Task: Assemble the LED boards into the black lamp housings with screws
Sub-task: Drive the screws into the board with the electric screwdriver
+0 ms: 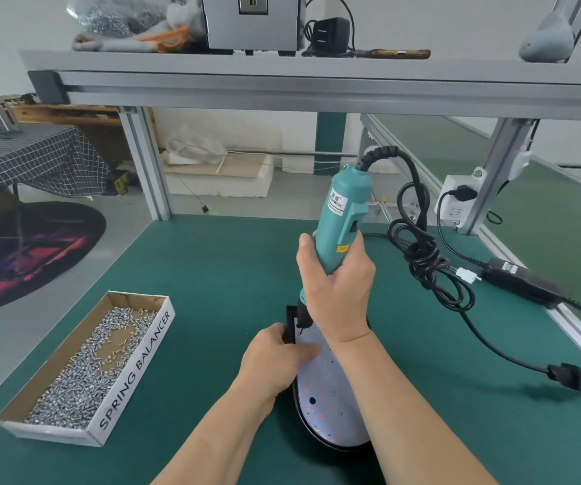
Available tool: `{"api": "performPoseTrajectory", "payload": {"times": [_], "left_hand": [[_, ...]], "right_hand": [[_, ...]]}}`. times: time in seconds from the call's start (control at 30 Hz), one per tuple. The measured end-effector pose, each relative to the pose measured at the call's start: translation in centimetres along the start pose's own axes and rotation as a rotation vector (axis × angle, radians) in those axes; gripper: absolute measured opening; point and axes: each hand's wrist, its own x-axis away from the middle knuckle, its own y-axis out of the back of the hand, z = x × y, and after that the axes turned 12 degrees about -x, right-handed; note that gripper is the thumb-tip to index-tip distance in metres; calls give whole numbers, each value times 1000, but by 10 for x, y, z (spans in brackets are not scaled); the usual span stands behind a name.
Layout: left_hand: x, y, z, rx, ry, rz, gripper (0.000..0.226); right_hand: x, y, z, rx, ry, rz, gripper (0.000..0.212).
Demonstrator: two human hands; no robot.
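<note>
Teal screwdriver [343,218]; green mat [212,274]; black housing [290,318]; white red-speckled LED board [331,397]; silver screws [100,358].

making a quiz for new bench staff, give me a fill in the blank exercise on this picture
1. The right hand grips the electric screwdriver, tip pointing ____ at the LED board.
2. The screws lie in a cardboard box printed SPRING ____.
3. The box lies to the ____ of the black lamp housing, which the left hand holds.
Missing words: down; BALANCER; left
</note>
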Motion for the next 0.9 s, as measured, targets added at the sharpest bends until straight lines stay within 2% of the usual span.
{"api": "performPoseTrajectory", "payload": {"times": [0.13, 0.27, 0.43, 0.57, 0.73, 0.9], "left_hand": [[0, -1, 0, 5, 12, -10, 38], [2, -1, -1, 15, 6, -9, 47], [3, 1, -1, -9, 6, -11, 48], [3, 2, -3, 2, 4, 5, 42], [4, 3, -4, 22, 8, -11, 42], [7, 2, -3, 45, 9, -25, 44]], "right_hand": [[0, -2, -2, 1, -36, 37, 32], [-2, 1, -7, -2, -93, -11, 29], [1, 4, -7, -35, -112, -15, 29], [-5, 10, 3, -82, -97, 5, 38], [-28, 38, 12, -133, -107, -139, 33], [-36, 85, 6, -105, -199, -315, 29]]}}
